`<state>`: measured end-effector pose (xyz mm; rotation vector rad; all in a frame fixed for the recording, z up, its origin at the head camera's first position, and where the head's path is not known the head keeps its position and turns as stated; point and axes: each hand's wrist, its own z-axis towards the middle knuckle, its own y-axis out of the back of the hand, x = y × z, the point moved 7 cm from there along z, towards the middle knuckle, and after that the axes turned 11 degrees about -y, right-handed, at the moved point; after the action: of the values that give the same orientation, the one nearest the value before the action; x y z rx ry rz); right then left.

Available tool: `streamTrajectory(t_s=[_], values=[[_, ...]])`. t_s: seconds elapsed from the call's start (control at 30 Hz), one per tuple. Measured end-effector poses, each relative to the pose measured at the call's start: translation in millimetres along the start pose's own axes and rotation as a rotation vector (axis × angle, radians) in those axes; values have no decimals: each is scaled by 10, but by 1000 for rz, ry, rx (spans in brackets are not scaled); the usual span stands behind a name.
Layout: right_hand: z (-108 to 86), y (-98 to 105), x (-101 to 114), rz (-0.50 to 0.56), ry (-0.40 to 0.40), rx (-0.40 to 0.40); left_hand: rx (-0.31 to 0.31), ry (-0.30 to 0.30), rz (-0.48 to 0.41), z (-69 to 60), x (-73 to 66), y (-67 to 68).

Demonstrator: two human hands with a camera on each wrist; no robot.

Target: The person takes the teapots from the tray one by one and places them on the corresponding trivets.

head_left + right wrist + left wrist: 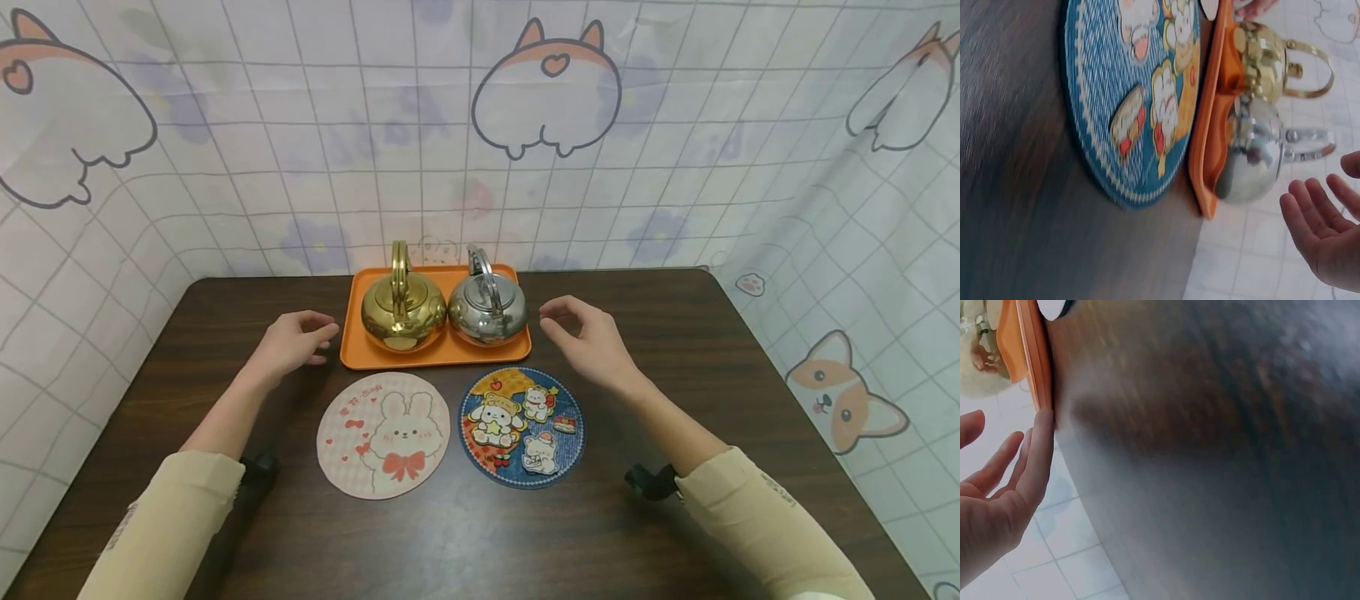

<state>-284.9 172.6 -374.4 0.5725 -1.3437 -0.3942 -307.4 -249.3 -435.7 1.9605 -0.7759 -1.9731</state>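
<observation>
I find both arms reaching forward and converging from either side. I have the left hand [288,342] turned inward, its fingers [1038,456] loosely extended, slightly spread and directed toward the right hand [592,342]. The right hand answers in near-mirror pose, its fingers [1315,212] gently bent and the thumb [1352,164] standing apart. The two hands are roughly level and well apart. I note the left wrist [258,379] bending inward. Behind each hand I record a bare forearm, left [225,417] and right [678,429], then a pale turned-back sleeve, left [165,525] and right [768,525].
</observation>
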Motion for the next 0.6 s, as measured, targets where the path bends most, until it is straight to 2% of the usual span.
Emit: streamTrajectory(t_s=[0.17, 0.37, 0.6], values=[[11, -134, 101, 67, 19, 28, 28, -3, -50, 48, 24, -62], [50, -302, 243, 162, 38, 102, 58, -17, -120, 106, 31, -122], [111, -524, 452, 209, 91, 167, 60, -4, -106, 167, 70, -163]])
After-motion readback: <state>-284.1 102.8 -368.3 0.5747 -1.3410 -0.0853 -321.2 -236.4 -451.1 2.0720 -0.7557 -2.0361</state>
